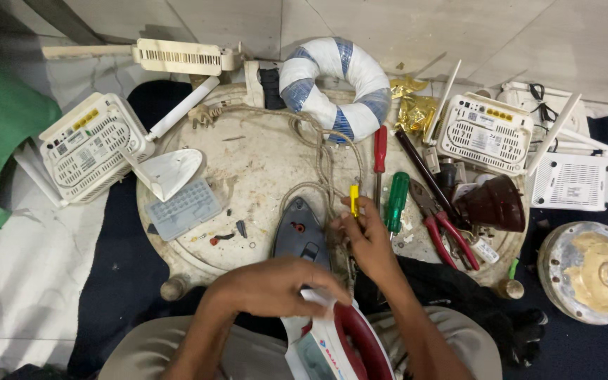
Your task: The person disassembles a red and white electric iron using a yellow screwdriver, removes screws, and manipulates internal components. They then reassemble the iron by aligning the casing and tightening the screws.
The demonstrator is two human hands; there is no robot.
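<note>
Here left hand (270, 287) clasps the white-red iron (336, 338); right hand (366, 236) grips yellow screwdriver (354, 200)

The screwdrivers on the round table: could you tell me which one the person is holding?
The yellow-handled screwdriver, gripped in the right hand. The red-handled screwdriver and the green-handled screwdriver lie untouched just beside it on the table.

A single camera sits on the person's head and looks almost straight down, close over a round, stained surface (262, 151) that fills the middle of the view. The person's lap and both forearms enter from the bottom edge, so the top of the picture lies farthest from the body, where pale floor tiles (459, 28) meet the clutter. The view reaches well past the surface on both sides, and no second view shares the scene.
</note>
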